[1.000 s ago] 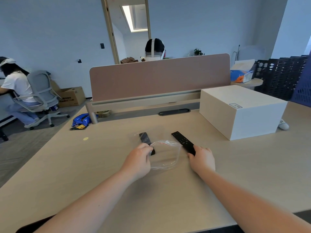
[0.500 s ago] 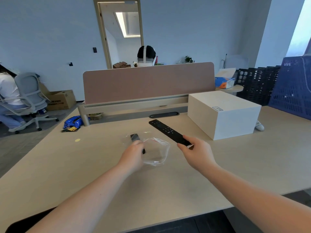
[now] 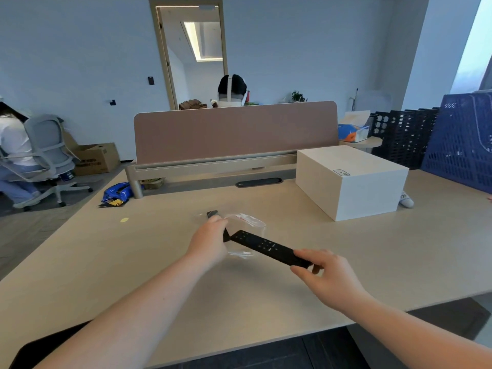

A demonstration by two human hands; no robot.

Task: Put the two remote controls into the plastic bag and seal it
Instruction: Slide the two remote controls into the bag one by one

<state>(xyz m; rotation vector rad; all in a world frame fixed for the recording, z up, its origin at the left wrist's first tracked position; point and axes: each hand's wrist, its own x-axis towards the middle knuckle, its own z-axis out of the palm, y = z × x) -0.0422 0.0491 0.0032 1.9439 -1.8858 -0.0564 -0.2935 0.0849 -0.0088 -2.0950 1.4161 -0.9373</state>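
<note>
A long black remote control (image 3: pixel 267 247) is held above the desk by its near end in my right hand (image 3: pixel 323 275); its far end points left, over the mouth of the clear plastic bag (image 3: pixel 249 222). My left hand (image 3: pixel 210 242) pinches the bag's left edge. The bag lies crumpled on the wooden desk, with a red-tinted strip along its top. The second black remote (image 3: pixel 212 214) lies just behind my left hand, mostly hidden by it.
A large white box (image 3: pixel 351 181) stands on the desk (image 3: pixel 106 262) to the right. A brown divider panel (image 3: pixel 234 131) closes the far edge. Blue and black crates (image 3: pixel 460 139) stand at the far right. A seated person (image 3: pixel 13 153) is at the far left.
My right hand has lifted the long remote off the desk and swung its far end leftward and down to the bag's mouth. My left hand stays on the bag's edge.
</note>
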